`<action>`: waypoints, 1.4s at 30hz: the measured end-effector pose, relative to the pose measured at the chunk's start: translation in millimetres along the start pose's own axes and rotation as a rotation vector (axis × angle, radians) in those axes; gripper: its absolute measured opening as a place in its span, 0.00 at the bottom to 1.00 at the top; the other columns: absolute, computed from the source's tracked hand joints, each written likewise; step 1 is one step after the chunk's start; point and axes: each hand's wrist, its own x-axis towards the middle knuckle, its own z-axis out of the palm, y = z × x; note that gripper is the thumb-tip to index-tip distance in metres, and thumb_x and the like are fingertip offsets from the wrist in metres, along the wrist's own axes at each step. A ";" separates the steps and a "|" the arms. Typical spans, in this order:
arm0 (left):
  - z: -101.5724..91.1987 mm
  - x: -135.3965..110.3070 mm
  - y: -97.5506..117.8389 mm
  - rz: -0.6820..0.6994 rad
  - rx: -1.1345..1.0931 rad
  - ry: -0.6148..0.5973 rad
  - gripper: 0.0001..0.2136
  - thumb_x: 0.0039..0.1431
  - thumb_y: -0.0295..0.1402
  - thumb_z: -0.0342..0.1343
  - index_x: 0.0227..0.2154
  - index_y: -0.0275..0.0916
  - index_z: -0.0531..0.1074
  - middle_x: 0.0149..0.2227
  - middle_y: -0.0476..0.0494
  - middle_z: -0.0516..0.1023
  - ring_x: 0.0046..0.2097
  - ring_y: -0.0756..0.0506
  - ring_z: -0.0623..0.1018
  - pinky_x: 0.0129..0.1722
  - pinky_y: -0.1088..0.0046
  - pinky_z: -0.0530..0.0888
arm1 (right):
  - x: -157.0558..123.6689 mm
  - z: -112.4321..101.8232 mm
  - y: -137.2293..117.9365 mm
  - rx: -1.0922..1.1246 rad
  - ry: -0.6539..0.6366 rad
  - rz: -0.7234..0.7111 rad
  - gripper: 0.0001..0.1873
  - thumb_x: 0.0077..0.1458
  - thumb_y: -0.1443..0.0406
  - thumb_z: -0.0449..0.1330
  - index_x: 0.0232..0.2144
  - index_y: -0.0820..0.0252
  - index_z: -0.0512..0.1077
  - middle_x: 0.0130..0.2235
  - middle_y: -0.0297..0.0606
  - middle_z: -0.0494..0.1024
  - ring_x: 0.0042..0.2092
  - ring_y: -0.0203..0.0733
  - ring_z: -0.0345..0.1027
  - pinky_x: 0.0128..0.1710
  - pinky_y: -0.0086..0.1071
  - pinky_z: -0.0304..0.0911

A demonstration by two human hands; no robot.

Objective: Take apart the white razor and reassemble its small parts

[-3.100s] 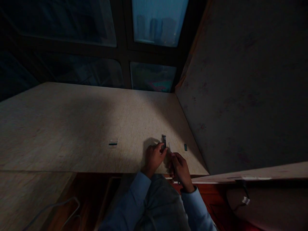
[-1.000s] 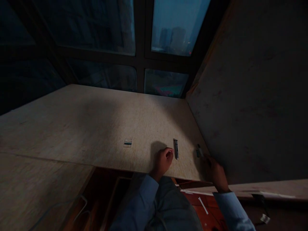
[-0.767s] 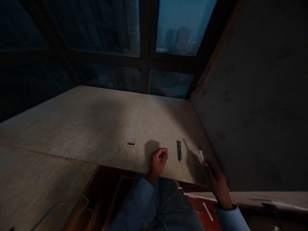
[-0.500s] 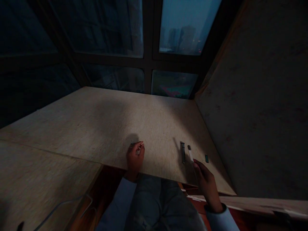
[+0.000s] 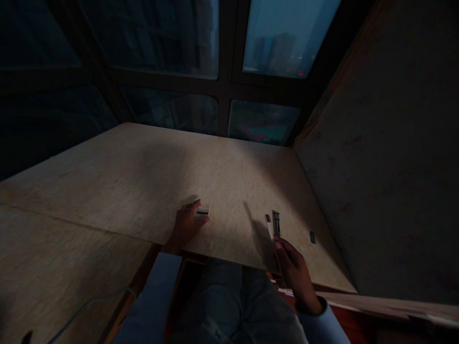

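Observation:
My left hand (image 5: 188,223) is at the middle of the table's near part, thumb and forefinger apart. Between them lies a small pale block with a dark green stripe (image 5: 203,211); whether the fingertips touch it is hard to tell. My right hand (image 5: 294,267) is closed on a slim white stick with a dark, brush-like head (image 5: 268,225), which tilts up and away from me. Just beyond that hand lies a narrow dark metal tool with a wider top end (image 5: 276,220). Farther right rests a small dark green piece (image 5: 312,237).
The pale tabletop (image 5: 222,177) runs up to dark-framed windows (image 5: 223,114). A wall (image 5: 387,167) bounds it on the right. A pale cable (image 5: 89,302) crosses the lower left surface, beside a gap. The light is dim.
My left hand has shifted left and its pinched fingers have spread, leaving the striped block showing. My right hand has moved left with the white stick, whose head is now left of the metal tool.

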 end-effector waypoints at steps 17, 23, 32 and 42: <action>41.2 -37.8 88.8 0.267 -0.272 0.215 0.26 0.61 0.37 0.60 0.60 0.41 0.61 0.57 0.38 0.69 0.59 0.42 0.70 0.58 0.64 0.71 | -1.8 53.0 -31.7 0.618 -0.286 0.115 0.24 0.46 0.52 0.70 0.36 0.61 0.67 0.28 0.29 0.65 0.21 0.28 0.54 0.20 0.25 0.49; 59.0 -45.7 109.1 0.295 -0.293 0.140 0.24 0.61 0.34 0.57 0.59 0.41 0.62 0.57 0.37 0.70 0.59 0.42 0.70 0.59 0.64 0.71 | 4.8 53.5 -29.7 0.338 -0.289 -0.015 0.23 0.50 0.51 0.67 0.40 0.62 0.71 0.21 0.27 0.62 0.22 0.31 0.56 0.21 0.25 0.51; 74.5 -53.3 119.3 0.276 -0.313 0.007 0.23 0.62 0.35 0.55 0.59 0.38 0.62 0.56 0.35 0.70 0.58 0.41 0.71 0.59 0.61 0.70 | 18.4 45.2 -20.7 -0.013 -0.187 -0.340 0.18 0.58 0.57 0.59 0.46 0.62 0.74 0.45 0.43 0.78 0.45 0.44 0.73 0.45 0.33 0.67; 82.8 -54.9 127.7 0.224 -0.191 -0.039 0.20 0.57 0.30 0.61 0.53 0.36 0.67 0.48 0.35 0.75 0.49 0.38 0.75 0.50 0.60 0.75 | 18.2 38.6 -18.3 -0.207 -0.180 -0.370 0.19 0.61 0.56 0.56 0.47 0.62 0.75 0.46 0.43 0.79 0.45 0.46 0.74 0.45 0.34 0.68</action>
